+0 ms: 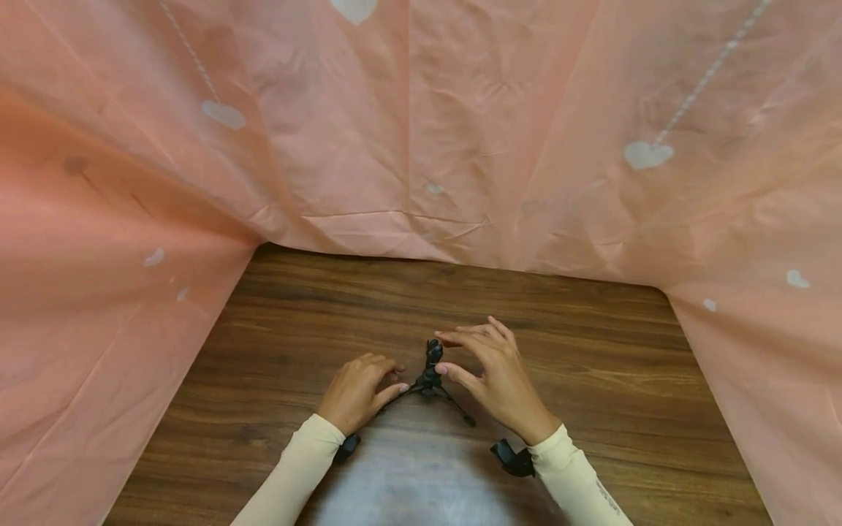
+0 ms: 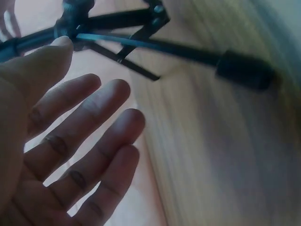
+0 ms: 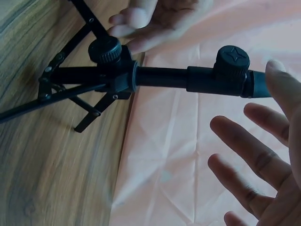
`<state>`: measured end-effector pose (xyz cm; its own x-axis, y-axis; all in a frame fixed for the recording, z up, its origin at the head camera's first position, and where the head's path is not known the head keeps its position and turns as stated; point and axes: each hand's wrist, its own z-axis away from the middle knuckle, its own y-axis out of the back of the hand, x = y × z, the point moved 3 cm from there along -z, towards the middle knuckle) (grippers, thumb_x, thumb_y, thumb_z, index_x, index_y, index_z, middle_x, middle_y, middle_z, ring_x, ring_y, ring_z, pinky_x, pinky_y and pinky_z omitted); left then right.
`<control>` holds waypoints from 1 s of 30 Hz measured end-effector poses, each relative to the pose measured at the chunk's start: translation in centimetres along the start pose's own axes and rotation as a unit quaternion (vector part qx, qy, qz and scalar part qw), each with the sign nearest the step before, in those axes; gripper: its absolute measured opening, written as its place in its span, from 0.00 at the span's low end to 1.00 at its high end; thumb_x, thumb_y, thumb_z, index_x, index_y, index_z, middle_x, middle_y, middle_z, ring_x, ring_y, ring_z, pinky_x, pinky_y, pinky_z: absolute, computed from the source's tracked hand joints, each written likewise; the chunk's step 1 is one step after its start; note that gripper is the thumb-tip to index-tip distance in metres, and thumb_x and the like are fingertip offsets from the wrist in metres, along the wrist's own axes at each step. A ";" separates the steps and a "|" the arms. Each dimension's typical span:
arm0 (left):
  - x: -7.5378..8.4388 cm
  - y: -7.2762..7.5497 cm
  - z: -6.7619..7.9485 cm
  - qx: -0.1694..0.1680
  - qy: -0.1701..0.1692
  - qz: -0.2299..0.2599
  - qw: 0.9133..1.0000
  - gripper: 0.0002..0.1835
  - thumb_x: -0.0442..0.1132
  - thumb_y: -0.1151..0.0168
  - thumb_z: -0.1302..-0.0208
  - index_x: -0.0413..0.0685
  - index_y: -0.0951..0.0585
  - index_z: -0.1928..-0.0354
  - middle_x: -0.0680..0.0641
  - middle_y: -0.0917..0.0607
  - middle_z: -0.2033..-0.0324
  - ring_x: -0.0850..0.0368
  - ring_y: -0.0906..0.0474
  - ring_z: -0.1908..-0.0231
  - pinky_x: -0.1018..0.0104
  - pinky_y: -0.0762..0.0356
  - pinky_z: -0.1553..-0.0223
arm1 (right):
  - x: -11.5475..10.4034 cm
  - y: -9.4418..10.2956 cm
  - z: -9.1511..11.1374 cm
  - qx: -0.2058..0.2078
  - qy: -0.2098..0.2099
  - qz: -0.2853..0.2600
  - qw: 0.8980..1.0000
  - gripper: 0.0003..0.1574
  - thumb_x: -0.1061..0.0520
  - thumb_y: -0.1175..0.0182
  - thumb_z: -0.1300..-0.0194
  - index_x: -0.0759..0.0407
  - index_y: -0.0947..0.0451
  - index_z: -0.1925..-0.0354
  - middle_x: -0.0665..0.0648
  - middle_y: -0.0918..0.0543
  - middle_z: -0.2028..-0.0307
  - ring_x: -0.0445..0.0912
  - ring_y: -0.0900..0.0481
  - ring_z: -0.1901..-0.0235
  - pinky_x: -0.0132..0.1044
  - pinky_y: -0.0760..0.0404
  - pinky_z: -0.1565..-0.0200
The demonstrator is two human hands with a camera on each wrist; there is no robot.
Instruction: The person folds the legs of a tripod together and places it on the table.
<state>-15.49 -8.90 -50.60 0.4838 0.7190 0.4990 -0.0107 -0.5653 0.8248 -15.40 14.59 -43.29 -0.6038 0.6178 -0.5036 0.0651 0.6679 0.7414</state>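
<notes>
A small black tripod (image 1: 430, 369) stands on the wooden table with its legs spread, between the two hands. Its centre column (image 3: 162, 77) carries two ridged knobs, the upper knob (image 3: 233, 59) marked with a star shape. Beside the left leg is the left hand (image 1: 355, 391), its fingers relaxed and apart; the thumb tip overlaps the tripod's hub in the left wrist view. The right hand (image 1: 500, 380) is by the top of the column, thumb tip right at it and fingers loosely extended. A leg ends in a thick black foot (image 2: 244, 70).
Pink cloth (image 1: 460, 146) with white hearts hangs around the back and sides of the wooden table (image 1: 592, 351). Black wrist-worn pieces show under both cream sleeves, one near the right wrist (image 1: 514, 460). Light reflects off the table's front.
</notes>
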 end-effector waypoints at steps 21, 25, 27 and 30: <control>0.8 -2.9 0.1 0.056 -0.005 -0.022 0.998 0.09 0.47 0.19 0.41 0.53 0.09 0.65 0.57 0.11 0.69 0.65 0.16 0.69 0.68 0.18 0.66 | -0.8 -0.5 -0.9 0.023 -0.003 -0.010 1.000 0.21 0.49 0.24 0.36 0.50 0.11 0.46 0.47 0.07 0.55 0.45 0.14 0.51 0.62 0.41 0.22; 0.9 -3.4 0.1 0.066 0.009 -0.032 0.997 0.10 0.48 0.17 0.43 0.53 0.09 0.67 0.59 0.13 0.72 0.66 0.17 0.72 0.72 0.21 0.71 | -1.0 -0.6 -1.0 0.027 -0.002 -0.009 1.000 0.22 0.49 0.23 0.37 0.51 0.11 0.46 0.47 0.08 0.58 0.45 0.14 0.54 0.62 0.40 0.22; 1.0 -3.5 0.1 0.075 0.014 -0.039 0.996 0.10 0.48 0.17 0.44 0.54 0.09 0.69 0.60 0.15 0.74 0.67 0.18 0.74 0.74 0.23 0.73 | -1.1 -0.6 -1.1 0.029 -0.001 -0.007 1.000 0.21 0.49 0.23 0.37 0.52 0.11 0.47 0.48 0.08 0.60 0.45 0.14 0.54 0.62 0.40 0.23; 1.1 -3.6 0.2 0.092 0.015 -0.054 0.994 0.11 0.50 0.17 0.45 0.55 0.11 0.71 0.61 0.16 0.75 0.68 0.21 0.77 0.75 0.28 0.76 | -1.1 -0.7 -1.2 0.032 0.002 -0.001 0.999 0.20 0.49 0.23 0.37 0.53 0.11 0.49 0.48 0.08 0.61 0.45 0.14 0.55 0.63 0.38 0.24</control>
<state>-14.77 -6.13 -53.07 0.4465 0.7897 0.4207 0.2008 -0.5467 0.8129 -15.71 12.91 -42.70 -0.6065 0.6155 -0.5032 0.1152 0.6943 0.7104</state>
